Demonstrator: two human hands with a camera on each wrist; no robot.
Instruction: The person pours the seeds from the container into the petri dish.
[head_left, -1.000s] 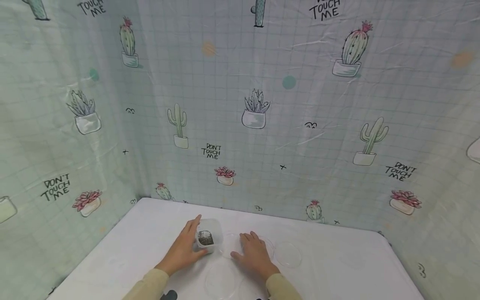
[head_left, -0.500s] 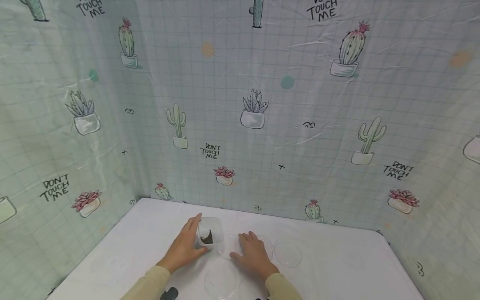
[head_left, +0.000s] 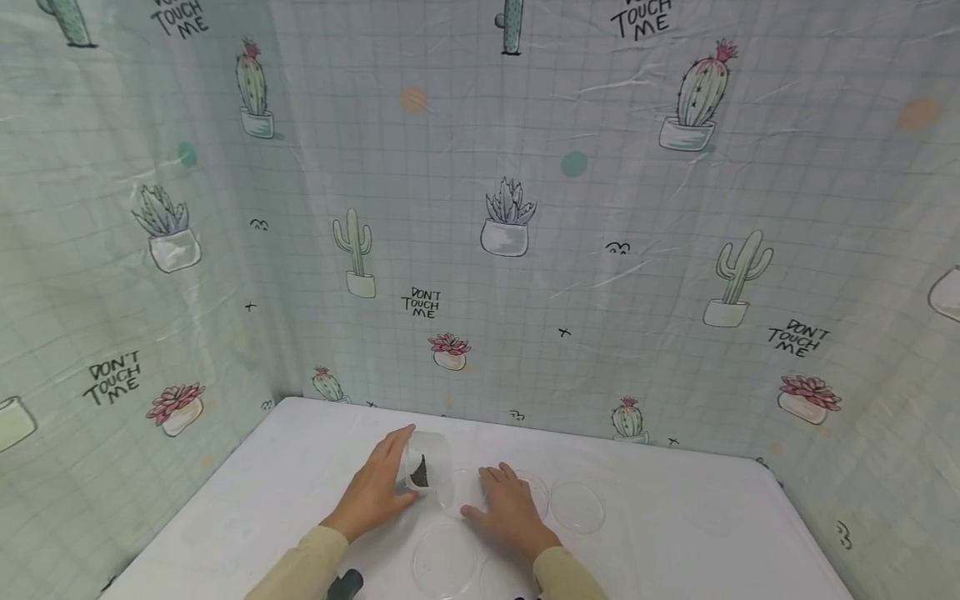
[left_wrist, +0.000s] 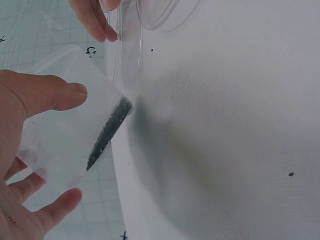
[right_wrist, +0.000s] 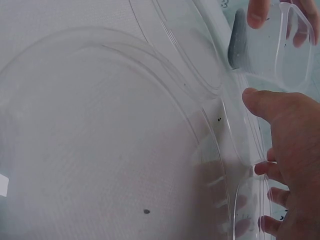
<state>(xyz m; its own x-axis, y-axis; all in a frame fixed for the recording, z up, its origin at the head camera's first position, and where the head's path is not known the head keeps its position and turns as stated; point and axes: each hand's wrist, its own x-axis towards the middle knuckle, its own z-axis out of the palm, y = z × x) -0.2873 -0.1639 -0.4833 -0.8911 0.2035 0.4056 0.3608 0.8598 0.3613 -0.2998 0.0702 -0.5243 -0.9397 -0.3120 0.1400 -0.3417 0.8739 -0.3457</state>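
My left hand [head_left: 375, 492] grips a translucent plastic tub [head_left: 433, 446] between thumb and fingers. The tub is tipped to the right, and its small dark granules [left_wrist: 109, 134] lie in a band along the lower side. Clear round dishes lie about the hands: one just right of the tub [head_left: 459, 485], one partly under my right hand [head_left: 537, 493]. My right hand [head_left: 512, 510] has its fingers relaxed and spread, the fingertips at a dish's edge [right_wrist: 249, 210] in the right wrist view.
Another clear dish [head_left: 576, 507] lies to the right. Two more, one of them fully visible [head_left: 444, 560], lie at the front of the white table [head_left: 690, 533]. A dark object [head_left: 345, 585] shows by the left sleeve. A few stray dark specks [left_wrist: 291, 174] dot the tabletop. Cactus-print curtain [head_left: 525, 333] surrounds the table.
My left hand has tipped the tub further to the right, and the granules have gathered toward its lower side. The right hand has kept its place.
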